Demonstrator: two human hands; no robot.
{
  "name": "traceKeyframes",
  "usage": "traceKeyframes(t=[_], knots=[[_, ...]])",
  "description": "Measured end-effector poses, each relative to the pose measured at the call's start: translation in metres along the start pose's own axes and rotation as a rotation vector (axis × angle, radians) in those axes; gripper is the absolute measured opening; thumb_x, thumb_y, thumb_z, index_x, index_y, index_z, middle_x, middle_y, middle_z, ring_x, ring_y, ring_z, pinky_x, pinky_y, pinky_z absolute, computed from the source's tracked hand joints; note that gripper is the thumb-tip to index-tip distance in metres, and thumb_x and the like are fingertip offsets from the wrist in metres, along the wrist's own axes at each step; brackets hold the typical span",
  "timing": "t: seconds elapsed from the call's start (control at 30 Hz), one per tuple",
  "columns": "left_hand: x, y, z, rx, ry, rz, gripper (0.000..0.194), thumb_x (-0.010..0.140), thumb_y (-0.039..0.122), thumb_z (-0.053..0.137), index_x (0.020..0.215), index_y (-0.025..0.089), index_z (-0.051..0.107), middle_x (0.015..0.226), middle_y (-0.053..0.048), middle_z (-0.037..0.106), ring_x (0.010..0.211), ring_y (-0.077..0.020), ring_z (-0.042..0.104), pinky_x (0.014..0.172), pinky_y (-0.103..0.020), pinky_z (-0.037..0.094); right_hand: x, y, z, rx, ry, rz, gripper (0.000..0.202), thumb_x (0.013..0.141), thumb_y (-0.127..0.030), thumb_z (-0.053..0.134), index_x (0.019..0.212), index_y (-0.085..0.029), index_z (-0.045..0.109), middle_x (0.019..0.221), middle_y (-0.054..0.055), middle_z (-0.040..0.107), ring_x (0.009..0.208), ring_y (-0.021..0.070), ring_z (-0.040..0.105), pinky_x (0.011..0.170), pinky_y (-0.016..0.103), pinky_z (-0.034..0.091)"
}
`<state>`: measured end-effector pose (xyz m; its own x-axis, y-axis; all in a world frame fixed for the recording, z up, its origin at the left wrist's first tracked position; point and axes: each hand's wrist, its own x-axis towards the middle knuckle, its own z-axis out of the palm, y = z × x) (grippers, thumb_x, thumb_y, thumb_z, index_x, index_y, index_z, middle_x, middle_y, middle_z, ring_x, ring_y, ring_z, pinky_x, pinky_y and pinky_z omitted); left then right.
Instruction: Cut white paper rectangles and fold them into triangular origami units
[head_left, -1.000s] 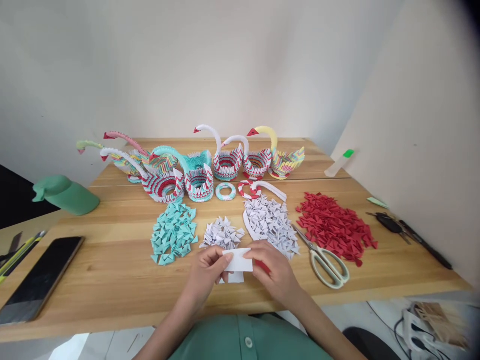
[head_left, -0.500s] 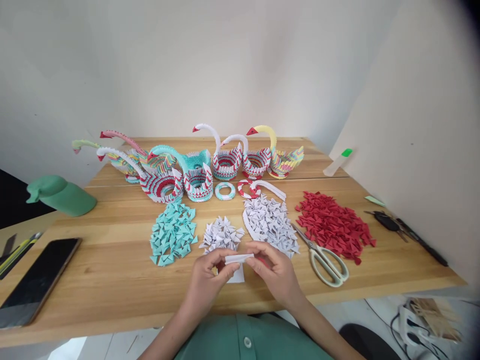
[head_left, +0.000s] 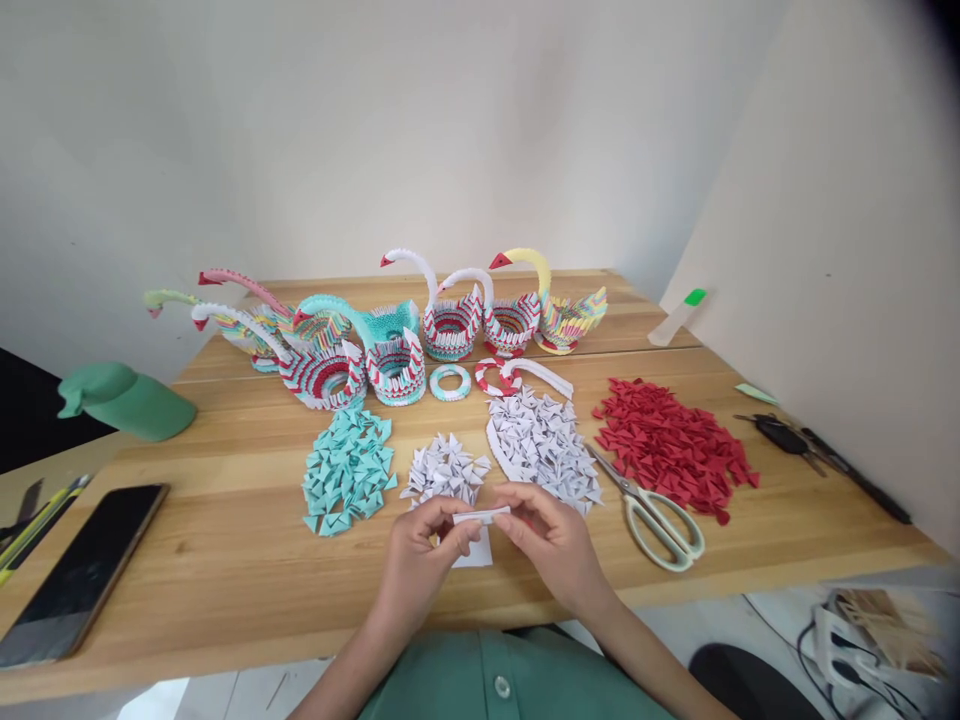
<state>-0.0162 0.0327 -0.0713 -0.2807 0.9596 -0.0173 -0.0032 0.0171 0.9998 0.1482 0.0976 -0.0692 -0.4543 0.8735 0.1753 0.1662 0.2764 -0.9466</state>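
Note:
A narrow folded strip of white paper (head_left: 481, 516) is pinched at its left end by my left hand (head_left: 421, 550) and at its right end by my right hand (head_left: 551, 545). Both hands are closed, thumbs facing me, just above the table near its front edge. Under the strip lies a flat white paper piece (head_left: 474, 550), partly hidden by my fingers. A small pile of white folded paper triangles (head_left: 448, 468) sits right behind my hands. Something red shows behind my right fingers, too covered to name.
Teal triangles (head_left: 349, 470) lie left, a larger white pile (head_left: 544, 445) and red triangles (head_left: 671, 445) right. Scissors (head_left: 660, 525) rest beside the red pile. Paper swans (head_left: 397, 370) stand behind, near two paper rings (head_left: 450, 382). A phone (head_left: 82, 570) and green bottle (head_left: 135, 402) are left.
The white strip looks narrower from my view, its edge turned more toward me. Both hands keep their pinch in nearly the same place. The whole view has shifted slightly.

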Motion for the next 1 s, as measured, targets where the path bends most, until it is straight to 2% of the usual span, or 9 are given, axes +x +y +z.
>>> traceKeyframes(t=[0.4,0.8,1.0], knots=[[-0.0026,0.0028,0.0021,0.015,0.000,-0.020,0.018,0.076,0.033,0.069,0.073,0.015,0.068,0.057,-0.001,0.065,0.048,-0.0117,0.054,0.049,-0.021,0.043,-0.0027,0.0000,0.0002,0.021,0.004,0.030,0.021,0.084,-0.029,0.065,0.103,-0.022,0.070,0.085,0.002,0.072,0.077,0.0165,0.066,0.073,0.026,0.053],[-0.0035,0.0057,0.0036,0.035,-0.006,-0.036,0.016,0.077,0.031,0.066,0.073,0.015,0.067,0.056,0.000,0.063,0.048,-0.0114,0.052,0.049,-0.021,0.040,-0.0022,-0.0044,-0.0002,0.022,0.016,0.107,0.022,0.083,-0.033,0.065,0.100,-0.021,0.072,0.082,0.002,0.068,0.077,0.0174,0.063,0.071,0.027,0.049],[-0.0027,0.0058,0.0051,0.080,-0.020,-0.015,0.020,0.080,0.032,0.063,0.068,0.016,0.062,0.056,0.000,0.059,0.050,-0.0114,0.049,0.050,-0.021,0.037,-0.0039,-0.0040,0.0018,0.003,0.059,0.092,0.022,0.082,-0.033,0.065,0.099,-0.021,0.072,0.079,0.001,0.065,0.073,0.0160,0.060,0.068,0.026,0.048]])
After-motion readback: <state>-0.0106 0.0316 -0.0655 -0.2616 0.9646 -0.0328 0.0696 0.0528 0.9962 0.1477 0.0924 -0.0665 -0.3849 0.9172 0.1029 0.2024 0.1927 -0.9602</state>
